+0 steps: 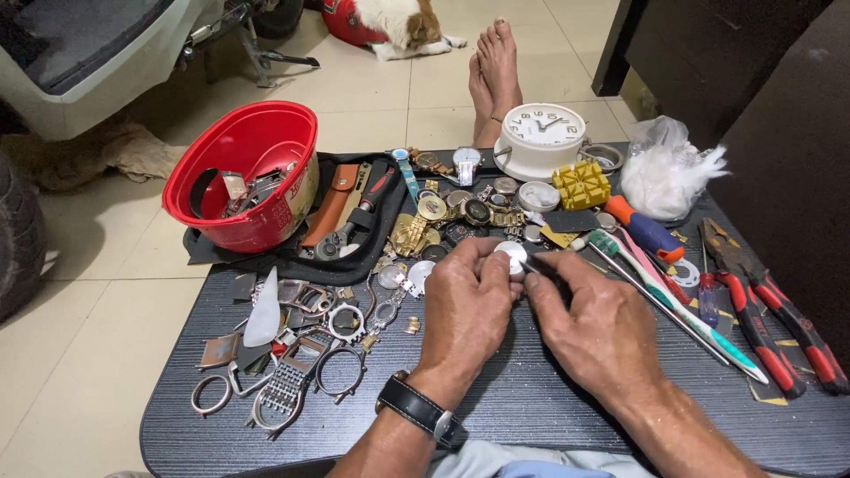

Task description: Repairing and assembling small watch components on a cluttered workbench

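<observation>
My left hand [465,305] pinches a small round silver watch case [513,256] between thumb and fingers above the dark table [531,416]. A black-strapped wristwatch [421,409] sits on that wrist. My right hand [595,323] holds a thin dark tool [537,268] whose tip touches the edge of the watch case. Both hands are close together at the table's middle.
A red bowl [243,173] with parts stands at back left beside a black tool pouch [350,212]. Watches and bezels [336,354] lie scattered. A white alarm clock [540,137], yellow block [581,183], plastic bag [664,173], toothbrush [664,296], screwdrivers and red pliers [770,314] sit right. Bare feet [493,71] and a dog [390,22] are beyond.
</observation>
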